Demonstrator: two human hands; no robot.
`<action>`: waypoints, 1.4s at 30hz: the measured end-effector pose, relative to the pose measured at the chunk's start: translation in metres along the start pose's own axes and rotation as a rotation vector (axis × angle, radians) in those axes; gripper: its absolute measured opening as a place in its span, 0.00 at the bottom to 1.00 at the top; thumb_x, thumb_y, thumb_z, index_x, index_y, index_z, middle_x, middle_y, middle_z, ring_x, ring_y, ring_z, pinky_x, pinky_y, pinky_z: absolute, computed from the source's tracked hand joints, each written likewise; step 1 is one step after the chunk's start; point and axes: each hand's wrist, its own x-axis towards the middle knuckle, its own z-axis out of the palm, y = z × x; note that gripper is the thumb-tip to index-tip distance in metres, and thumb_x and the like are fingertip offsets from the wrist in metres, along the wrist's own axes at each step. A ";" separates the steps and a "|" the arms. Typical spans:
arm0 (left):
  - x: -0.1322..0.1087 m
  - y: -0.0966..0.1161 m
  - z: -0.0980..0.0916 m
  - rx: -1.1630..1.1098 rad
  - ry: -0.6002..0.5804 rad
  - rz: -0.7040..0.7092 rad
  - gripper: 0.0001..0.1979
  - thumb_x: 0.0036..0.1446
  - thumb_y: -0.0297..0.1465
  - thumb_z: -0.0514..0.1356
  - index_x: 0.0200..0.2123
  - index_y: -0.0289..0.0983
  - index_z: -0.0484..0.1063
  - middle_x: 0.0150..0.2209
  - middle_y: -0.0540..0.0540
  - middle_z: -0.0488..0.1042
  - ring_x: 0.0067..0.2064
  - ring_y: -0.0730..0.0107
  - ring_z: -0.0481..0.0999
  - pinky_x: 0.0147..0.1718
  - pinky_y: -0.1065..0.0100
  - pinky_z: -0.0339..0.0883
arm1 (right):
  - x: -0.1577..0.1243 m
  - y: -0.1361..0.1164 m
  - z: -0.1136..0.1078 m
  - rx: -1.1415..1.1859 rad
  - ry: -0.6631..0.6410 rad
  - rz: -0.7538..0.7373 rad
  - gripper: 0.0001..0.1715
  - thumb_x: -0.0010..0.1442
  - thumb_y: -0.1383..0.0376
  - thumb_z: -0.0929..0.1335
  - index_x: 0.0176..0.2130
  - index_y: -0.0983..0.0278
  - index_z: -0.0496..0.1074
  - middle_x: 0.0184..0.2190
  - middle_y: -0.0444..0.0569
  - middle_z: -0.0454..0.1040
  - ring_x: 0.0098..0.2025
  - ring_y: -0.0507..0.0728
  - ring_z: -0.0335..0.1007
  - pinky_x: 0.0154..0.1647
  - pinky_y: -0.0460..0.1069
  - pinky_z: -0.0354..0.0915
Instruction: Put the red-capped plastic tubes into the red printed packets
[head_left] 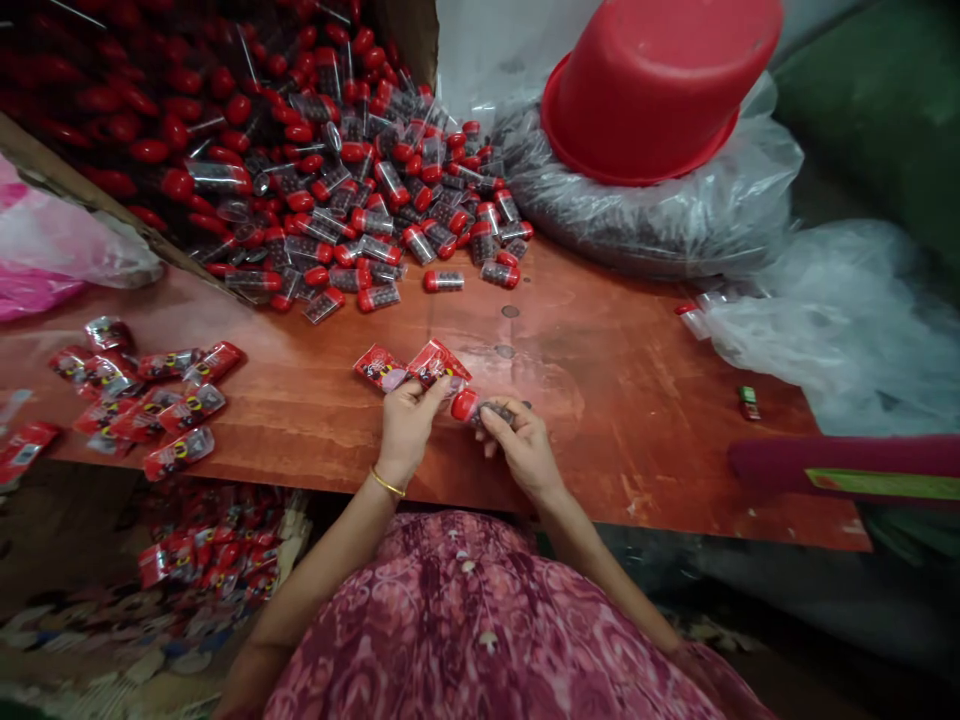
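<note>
Over the wooden table point(600, 400), my left hand point(409, 415) pinches a red printed packet point(439, 362), and a second red packet point(377, 366) lies against its fingertips on the left. My right hand point(517, 435) is closed on a small clear container with a red cap point(465, 405) and dark contents. That cap points left, close to the lower edge of the packet. Fingers cover part of the container's body.
Red-capped containers point(390, 185) spill from a cardboard box point(416, 40) at the back left. Filled red packets point(142, 400) lie at left. A red tub point(660, 90) sits on a plastic bag point(637, 225). A magenta roll point(847, 465) lies at right.
</note>
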 end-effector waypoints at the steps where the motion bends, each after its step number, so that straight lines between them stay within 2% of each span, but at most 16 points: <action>1: 0.002 0.003 0.000 -0.043 0.023 -0.042 0.19 0.33 0.43 0.69 0.18 0.34 0.68 0.21 0.50 0.72 0.27 0.72 0.72 0.30 0.70 0.65 | 0.002 0.002 -0.005 -0.133 0.017 -0.020 0.18 0.54 0.51 0.65 0.35 0.63 0.68 0.20 0.42 0.69 0.18 0.49 0.61 0.19 0.45 0.58; 5: 0.002 0.008 0.003 -0.167 0.062 -0.200 0.22 0.30 0.45 0.69 0.21 0.34 0.68 0.22 0.50 0.73 0.29 0.71 0.75 0.30 0.71 0.65 | 0.013 0.006 -0.025 -0.753 0.129 -0.183 0.17 0.57 0.54 0.63 0.32 0.64 0.71 0.25 0.49 0.72 0.29 0.56 0.66 0.32 0.50 0.61; 8: -0.002 0.006 0.007 -0.210 0.080 -0.258 0.22 0.29 0.45 0.69 0.22 0.35 0.67 0.23 0.49 0.73 0.29 0.70 0.76 0.30 0.72 0.64 | 0.019 -0.001 -0.031 -0.957 0.257 -0.313 0.17 0.56 0.56 0.64 0.37 0.65 0.72 0.37 0.56 0.73 0.41 0.62 0.66 0.42 0.56 0.60; 10: -0.006 0.004 0.011 -0.212 0.091 -0.257 0.22 0.31 0.45 0.69 0.22 0.35 0.68 0.25 0.49 0.74 0.30 0.70 0.76 0.30 0.72 0.64 | 0.018 -0.006 -0.026 -0.903 0.327 -0.401 0.17 0.55 0.57 0.65 0.42 0.64 0.71 0.42 0.56 0.72 0.45 0.62 0.64 0.47 0.57 0.58; 13: -0.013 0.003 0.018 -0.210 0.046 -0.234 0.21 0.34 0.45 0.68 0.23 0.34 0.70 0.26 0.47 0.75 0.32 0.68 0.76 0.32 0.70 0.65 | 0.013 -0.010 -0.007 -0.554 0.242 -0.454 0.12 0.57 0.58 0.65 0.40 0.61 0.71 0.37 0.51 0.72 0.40 0.57 0.66 0.43 0.54 0.62; 16: -0.020 0.002 0.022 -0.220 -0.037 -0.208 0.21 0.35 0.46 0.67 0.25 0.33 0.73 0.27 0.45 0.77 0.33 0.66 0.76 0.34 0.67 0.66 | 0.012 -0.009 0.014 -0.166 0.170 -0.341 0.09 0.55 0.59 0.67 0.36 0.61 0.71 0.30 0.45 0.69 0.33 0.53 0.65 0.37 0.50 0.64; 18: -0.022 0.002 0.023 -0.227 -0.038 -0.207 0.21 0.35 0.46 0.67 0.25 0.33 0.73 0.27 0.45 0.77 0.33 0.66 0.76 0.34 0.67 0.67 | 0.012 -0.009 0.022 -0.012 0.152 -0.235 0.10 0.53 0.60 0.68 0.35 0.62 0.70 0.28 0.43 0.67 0.30 0.51 0.64 0.35 0.48 0.64; 20: -0.022 0.001 0.022 -0.250 -0.003 -0.227 0.22 0.35 0.47 0.67 0.25 0.34 0.72 0.27 0.45 0.77 0.33 0.67 0.76 0.33 0.68 0.67 | 0.013 -0.009 0.025 0.071 0.199 -0.181 0.12 0.50 0.60 0.70 0.35 0.62 0.69 0.26 0.41 0.65 0.28 0.49 0.62 0.33 0.46 0.63; 22: -0.021 0.001 0.021 -0.279 0.040 -0.241 0.22 0.34 0.47 0.68 0.25 0.34 0.72 0.27 0.46 0.77 0.33 0.67 0.76 0.32 0.69 0.66 | 0.012 -0.010 0.023 0.108 0.287 -0.186 0.15 0.47 0.60 0.71 0.36 0.61 0.67 0.26 0.39 0.62 0.27 0.48 0.59 0.31 0.45 0.61; 24: -0.020 0.001 0.022 -0.292 0.048 -0.234 0.22 0.33 0.46 0.68 0.24 0.34 0.71 0.27 0.46 0.77 0.33 0.67 0.77 0.32 0.70 0.67 | 0.012 -0.011 0.021 0.113 0.313 -0.195 0.16 0.46 0.61 0.72 0.35 0.61 0.66 0.26 0.38 0.61 0.26 0.48 0.57 0.30 0.44 0.60; 29: -0.023 -0.001 0.026 -0.294 -0.032 -0.219 0.21 0.35 0.46 0.67 0.26 0.33 0.73 0.26 0.45 0.77 0.34 0.64 0.77 0.35 0.67 0.68 | 0.013 -0.012 0.024 0.152 0.192 -0.093 0.12 0.47 0.60 0.71 0.32 0.62 0.67 0.25 0.39 0.63 0.27 0.48 0.60 0.33 0.45 0.61; 32: -0.025 -0.002 0.027 -0.313 -0.027 -0.226 0.22 0.34 0.47 0.68 0.26 0.33 0.73 0.26 0.45 0.77 0.33 0.64 0.77 0.35 0.66 0.68 | 0.013 -0.011 0.029 0.244 0.209 -0.051 0.13 0.47 0.60 0.71 0.32 0.62 0.66 0.24 0.38 0.61 0.25 0.47 0.58 0.30 0.44 0.61; 36: -0.025 -0.003 0.027 -0.319 -0.031 -0.221 0.23 0.35 0.47 0.67 0.26 0.33 0.73 0.26 0.45 0.77 0.32 0.65 0.77 0.35 0.66 0.68 | 0.012 -0.011 0.031 0.249 0.251 -0.082 0.15 0.46 0.60 0.71 0.33 0.61 0.65 0.25 0.38 0.62 0.26 0.47 0.59 0.29 0.43 0.61; 42: -0.026 -0.015 0.026 -0.225 -0.048 -0.145 0.21 0.41 0.47 0.64 0.24 0.33 0.73 0.24 0.46 0.76 0.31 0.69 0.75 0.32 0.69 0.65 | 0.010 -0.009 0.030 0.134 0.188 -0.129 0.07 0.51 0.60 0.68 0.30 0.62 0.70 0.27 0.42 0.69 0.30 0.50 0.64 0.35 0.46 0.63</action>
